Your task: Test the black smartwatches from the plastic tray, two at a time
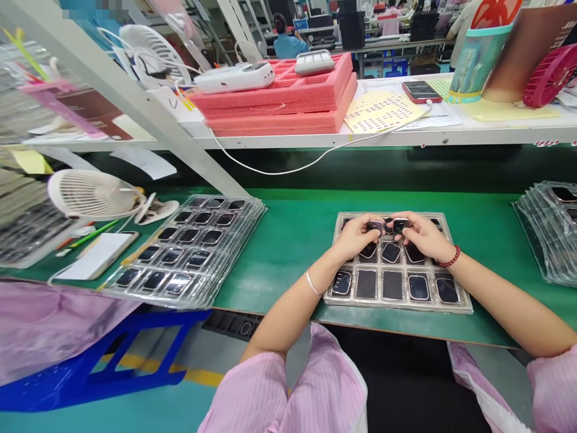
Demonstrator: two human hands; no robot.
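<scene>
My hands sit side by side over a clear plastic tray [396, 304] of square smartwatch bodies with dark screens, lying in rows of pockets. My left hand [356, 236] pinches one small watch body [375, 227] between its fingers. My right hand [421, 236] pinches another watch body [401, 225], and the two pieces nearly touch. My hands hide the tray's far row. Two pockets in the near row hold flat dark grey pieces, and what they are I cannot tell.
A stack of filled clear trays [189, 252] lies on the green mat [288, 252] to the left, with another stack [547, 234] at the right. A white fan [92, 193] stands at far left. Pink foam trays [279, 99] and a phone [421, 91] rest on the shelf above.
</scene>
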